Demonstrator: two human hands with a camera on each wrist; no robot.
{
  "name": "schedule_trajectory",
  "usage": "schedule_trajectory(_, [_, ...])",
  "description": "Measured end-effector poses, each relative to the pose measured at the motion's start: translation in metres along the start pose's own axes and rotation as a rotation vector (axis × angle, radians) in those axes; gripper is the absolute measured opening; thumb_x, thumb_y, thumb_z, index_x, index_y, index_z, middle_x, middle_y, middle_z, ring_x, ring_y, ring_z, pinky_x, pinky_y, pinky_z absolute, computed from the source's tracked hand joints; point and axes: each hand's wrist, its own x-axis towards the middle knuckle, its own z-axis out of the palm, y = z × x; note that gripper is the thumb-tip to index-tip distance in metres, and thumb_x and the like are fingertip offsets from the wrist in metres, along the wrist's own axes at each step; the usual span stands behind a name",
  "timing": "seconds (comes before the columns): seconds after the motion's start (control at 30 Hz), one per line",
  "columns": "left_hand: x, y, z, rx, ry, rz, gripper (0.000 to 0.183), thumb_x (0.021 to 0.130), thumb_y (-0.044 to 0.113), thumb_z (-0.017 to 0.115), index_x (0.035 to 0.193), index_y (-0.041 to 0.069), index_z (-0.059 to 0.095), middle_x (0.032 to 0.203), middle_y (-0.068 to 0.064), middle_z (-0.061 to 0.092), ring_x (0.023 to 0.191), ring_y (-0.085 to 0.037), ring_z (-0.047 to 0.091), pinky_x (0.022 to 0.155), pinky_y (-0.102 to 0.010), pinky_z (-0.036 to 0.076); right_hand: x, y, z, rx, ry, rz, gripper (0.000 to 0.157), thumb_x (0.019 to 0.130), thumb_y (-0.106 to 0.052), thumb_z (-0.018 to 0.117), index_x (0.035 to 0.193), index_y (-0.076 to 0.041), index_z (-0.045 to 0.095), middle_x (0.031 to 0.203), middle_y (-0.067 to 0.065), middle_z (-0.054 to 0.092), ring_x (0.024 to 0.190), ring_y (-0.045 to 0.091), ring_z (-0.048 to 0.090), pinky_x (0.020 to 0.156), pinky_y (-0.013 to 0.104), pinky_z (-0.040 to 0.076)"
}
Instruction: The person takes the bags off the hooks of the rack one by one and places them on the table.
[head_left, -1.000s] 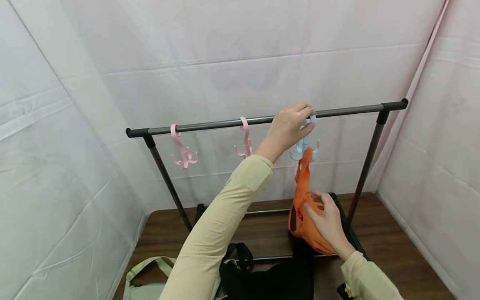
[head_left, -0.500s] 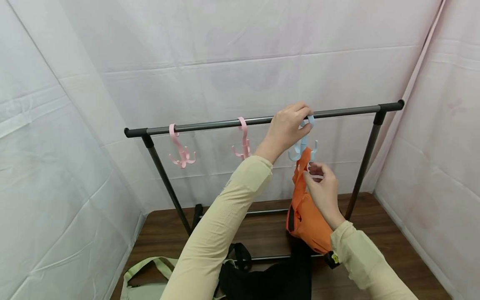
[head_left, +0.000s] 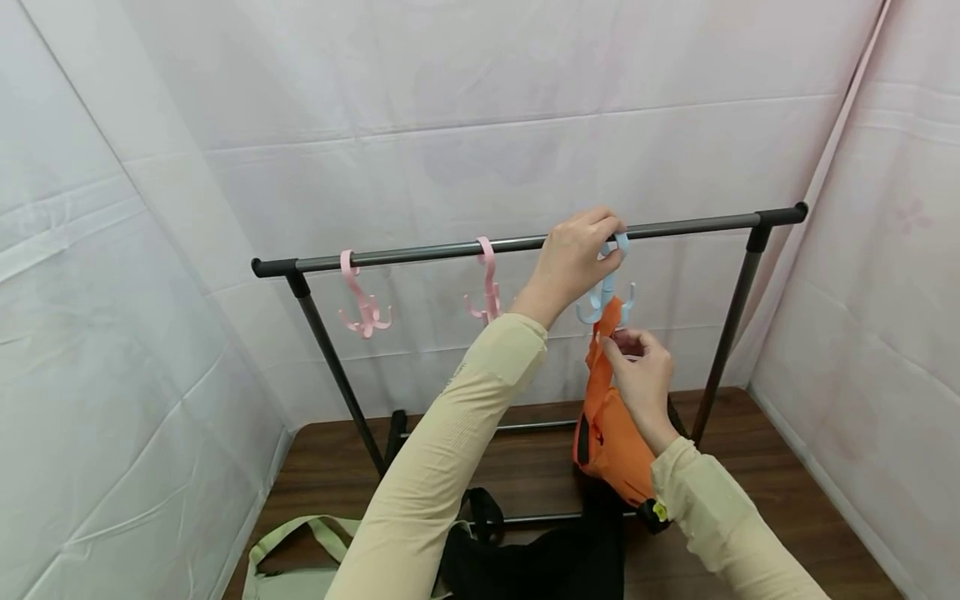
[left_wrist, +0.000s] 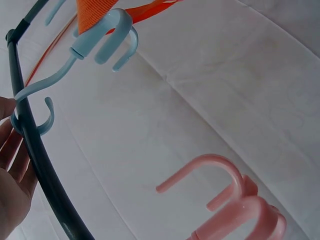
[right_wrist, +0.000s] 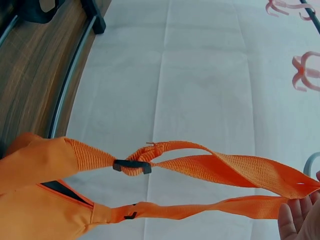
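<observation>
My left hand (head_left: 576,257) is at the top of a light blue multi-prong hook (head_left: 606,302), gripping its curved neck where it hangs over the rail (head_left: 697,225). In the left wrist view, the thumb is against the blue hook (left_wrist: 60,75) and the other fingers are behind the rail. An orange bag (head_left: 621,450) hangs by its strap (head_left: 596,379) from the hook. My right hand (head_left: 645,375) pinches that strap just below the prongs. The right wrist view shows the twisted orange strap (right_wrist: 235,170) with a black buckle (right_wrist: 131,165); that hand is mostly out of frame.
Two pink hooks, one at the left (head_left: 367,308) and one mid-rail (head_left: 489,279), hang on the rack. A black bag (head_left: 536,554) and a pale green bag (head_left: 296,579) lie low in front on the wooden surface (head_left: 757,467). White cloth walls stand behind and beside.
My right hand has risen from beside the orange bag's body to its strap under the blue hook and now pinches it. The left hand keeps its grip on the hook.
</observation>
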Motion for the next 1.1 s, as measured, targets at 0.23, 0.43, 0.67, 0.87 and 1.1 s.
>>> schedule_trajectory(0.23, [0.000,-0.001,0.001,0.009,0.005,-0.006,0.016,0.084,0.013,0.059,0.098,0.007,0.065,0.097,0.001,0.062,0.086,-0.013,0.059,0.075,-0.020,0.047,0.000,-0.004,0.002,-0.003,0.022,-0.028,0.011,0.083,-0.010,0.064,0.085,0.001,0.067,0.079,0.011,0.064,0.066,0.001,0.054,0.057,0.012,0.045])
schedule_trajectory(0.43, [0.001,-0.001,0.002,0.012,0.013,-0.009,0.016,0.084,0.013,0.059,0.098,0.007,0.065,0.097,0.001,0.062,0.085,-0.013,0.059,0.075,-0.020,0.047,0.002,-0.013,0.000,0.008,0.044,-0.094,0.010,0.084,-0.006,0.062,0.084,0.002,0.068,0.077,0.012,0.065,0.066,0.000,0.053,0.059,0.011,0.044])
schedule_trajectory(0.67, [-0.001,-0.002,0.003,0.017,0.024,-0.031,0.017,0.084,0.013,0.059,0.098,0.008,0.065,0.098,0.002,0.062,0.085,-0.012,0.059,0.074,-0.020,0.047,0.010,-0.029,-0.010,-0.020,0.070,-0.162,0.012,0.083,-0.001,0.061,0.088,0.007,0.068,0.078,0.018,0.065,0.064,-0.005,0.051,0.058,0.006,0.041])
schedule_trajectory(0.87, [-0.001,-0.002,0.004,0.009,0.037,-0.041,0.017,0.083,0.011,0.058,0.098,0.008,0.065,0.097,0.002,0.063,0.085,-0.012,0.059,0.074,-0.020,0.046,0.031,-0.041,-0.022,-0.037,0.070,-0.193,0.013,0.082,-0.003,0.061,0.085,0.005,0.070,0.076,0.017,0.066,0.062,-0.009,0.050,0.056,0.006,0.042])
schedule_trajectory(1.1, [-0.001,-0.002,0.004,0.002,0.031,-0.039,0.017,0.083,0.010,0.058,0.098,0.007,0.065,0.098,0.001,0.062,0.083,-0.012,0.058,0.073,-0.019,0.046,0.062,-0.052,-0.029,-0.072,0.039,-0.107,0.015,0.083,-0.007,0.059,0.084,0.004,0.070,0.072,0.012,0.064,0.058,-0.002,0.049,0.050,0.012,0.039])
